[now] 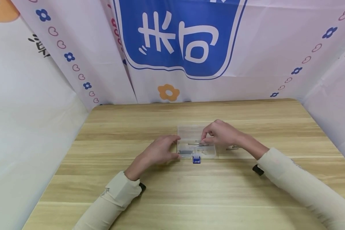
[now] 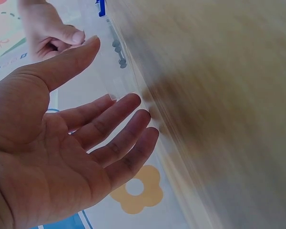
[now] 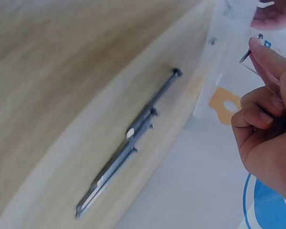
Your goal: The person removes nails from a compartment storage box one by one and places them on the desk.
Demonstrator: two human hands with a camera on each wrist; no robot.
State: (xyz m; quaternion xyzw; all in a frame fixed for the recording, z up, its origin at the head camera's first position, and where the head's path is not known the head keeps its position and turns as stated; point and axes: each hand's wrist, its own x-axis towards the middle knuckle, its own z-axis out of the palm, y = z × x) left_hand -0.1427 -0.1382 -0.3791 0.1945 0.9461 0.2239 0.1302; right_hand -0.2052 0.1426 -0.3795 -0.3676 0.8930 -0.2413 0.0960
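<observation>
A clear plastic box [image 1: 211,153] with a blue latch [image 1: 196,159] lies with its lid [image 1: 188,131] raised or folded back on the far side. Several nails [image 1: 186,151] lie inside its near left part. My left hand [image 1: 161,149] is at the box's left side, thumb and fingers spread loosely along the edge; in the left wrist view the palm shows nothing held. Above the box my right hand [image 1: 221,133] pinches a nail [image 3: 245,56] between thumb and forefinger, its other fingers curled in. Whether other nails are in that pinch I cannot tell.
Several loose nails [image 3: 128,138] lie together on the wooden table [image 1: 161,198], right of the box and under the right wrist. Printed cloth [image 1: 264,41] hangs behind the table's far edge, with white sheets at both sides.
</observation>
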